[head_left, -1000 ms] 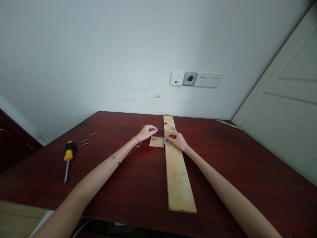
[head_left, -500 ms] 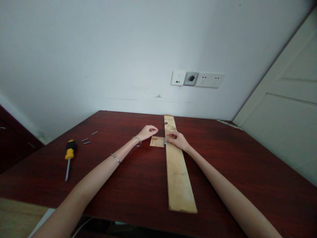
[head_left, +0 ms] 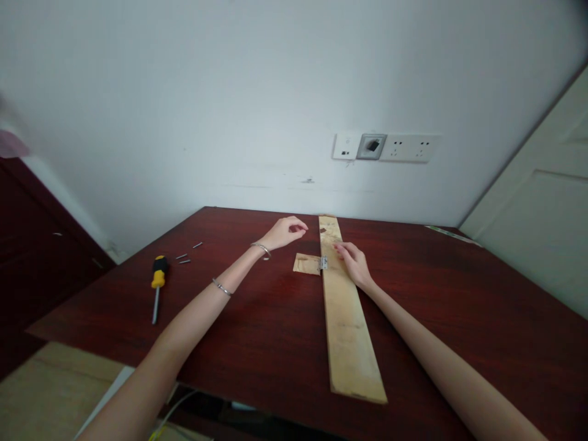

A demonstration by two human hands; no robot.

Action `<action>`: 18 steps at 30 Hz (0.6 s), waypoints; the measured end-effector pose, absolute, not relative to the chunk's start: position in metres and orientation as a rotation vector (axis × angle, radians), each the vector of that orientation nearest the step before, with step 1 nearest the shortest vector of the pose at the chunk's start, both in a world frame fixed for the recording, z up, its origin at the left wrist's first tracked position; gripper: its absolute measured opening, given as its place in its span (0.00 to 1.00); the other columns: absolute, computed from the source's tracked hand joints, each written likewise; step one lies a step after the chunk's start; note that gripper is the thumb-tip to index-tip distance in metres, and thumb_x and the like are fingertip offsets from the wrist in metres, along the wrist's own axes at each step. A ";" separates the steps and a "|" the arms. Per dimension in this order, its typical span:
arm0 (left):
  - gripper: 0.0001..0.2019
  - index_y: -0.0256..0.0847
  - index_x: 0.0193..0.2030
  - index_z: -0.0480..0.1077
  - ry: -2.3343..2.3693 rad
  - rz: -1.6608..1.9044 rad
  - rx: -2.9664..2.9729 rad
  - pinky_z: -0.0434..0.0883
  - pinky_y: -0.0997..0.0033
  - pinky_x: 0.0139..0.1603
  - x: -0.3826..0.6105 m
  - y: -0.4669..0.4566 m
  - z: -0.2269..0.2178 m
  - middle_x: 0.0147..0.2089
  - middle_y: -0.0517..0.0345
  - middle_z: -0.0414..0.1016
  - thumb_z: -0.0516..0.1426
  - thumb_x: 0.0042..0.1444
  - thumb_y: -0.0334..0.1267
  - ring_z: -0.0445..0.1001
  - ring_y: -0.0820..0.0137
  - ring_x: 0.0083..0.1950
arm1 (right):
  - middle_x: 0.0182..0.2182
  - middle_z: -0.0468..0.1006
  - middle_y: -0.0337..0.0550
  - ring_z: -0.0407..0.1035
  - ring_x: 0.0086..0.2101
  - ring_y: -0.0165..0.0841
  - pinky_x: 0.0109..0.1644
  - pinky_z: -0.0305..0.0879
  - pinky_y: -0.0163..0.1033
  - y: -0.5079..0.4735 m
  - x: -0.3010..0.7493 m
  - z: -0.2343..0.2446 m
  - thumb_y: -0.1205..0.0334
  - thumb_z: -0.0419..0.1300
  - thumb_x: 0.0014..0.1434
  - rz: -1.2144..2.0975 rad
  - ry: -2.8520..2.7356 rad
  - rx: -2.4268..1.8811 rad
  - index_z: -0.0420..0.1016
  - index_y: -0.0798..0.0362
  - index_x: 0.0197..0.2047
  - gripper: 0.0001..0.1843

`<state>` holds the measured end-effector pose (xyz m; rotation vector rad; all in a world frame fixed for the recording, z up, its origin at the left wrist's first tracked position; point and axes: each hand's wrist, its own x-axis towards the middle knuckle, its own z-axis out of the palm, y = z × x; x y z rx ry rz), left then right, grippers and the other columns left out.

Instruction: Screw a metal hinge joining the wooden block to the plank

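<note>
A long pale wooden plank [head_left: 346, 318] lies lengthwise on the dark red table [head_left: 257, 331]. A small wooden piece [head_left: 306, 264] sits against its left edge, joined by a small metal hinge [head_left: 324, 263]. My right hand [head_left: 353, 262] rests flat on the plank just right of the hinge, fingers stretched out. My left hand [head_left: 285, 233] hovers above the table left of the plank's far end, thumb and fingers pinched together; whether anything is in the pinch I cannot tell. Two bracelets circle my left forearm.
A yellow-and-black screwdriver [head_left: 157, 286] lies at the table's left, with three small screws [head_left: 187, 255] just beyond it. Wall sockets [head_left: 386, 147] sit above the table's back edge. A white door [head_left: 542, 202] stands at the right, a dark cabinet [head_left: 41, 239] at the left.
My left hand has lifted and moved away from the small piece. My right hand has let go of the hinge and flattened on the plank. The view has turned left.
</note>
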<state>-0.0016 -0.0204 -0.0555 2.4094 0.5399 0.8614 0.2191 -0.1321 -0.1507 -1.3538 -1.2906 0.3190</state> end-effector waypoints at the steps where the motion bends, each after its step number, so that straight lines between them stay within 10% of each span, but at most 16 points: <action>1: 0.09 0.35 0.38 0.75 0.530 0.872 2.422 0.69 0.72 0.41 -0.008 -0.025 -0.044 0.41 0.52 0.75 0.56 0.54 0.35 0.72 0.71 0.38 | 0.39 0.77 0.48 0.69 0.40 0.40 0.44 0.65 0.42 -0.132 0.220 -0.151 0.43 0.53 0.56 0.341 -1.288 -1.359 0.77 0.54 0.38 0.23; 18: 0.06 0.40 0.28 0.75 1.805 -0.113 2.562 0.65 0.76 0.36 -0.239 0.081 -0.054 0.34 0.56 0.78 0.57 0.42 0.35 0.73 0.67 0.36 | 0.38 0.80 0.47 0.70 0.41 0.43 0.48 0.62 0.45 -0.131 0.220 -0.150 0.48 0.56 0.51 0.428 -1.279 -1.393 0.80 0.53 0.32 0.18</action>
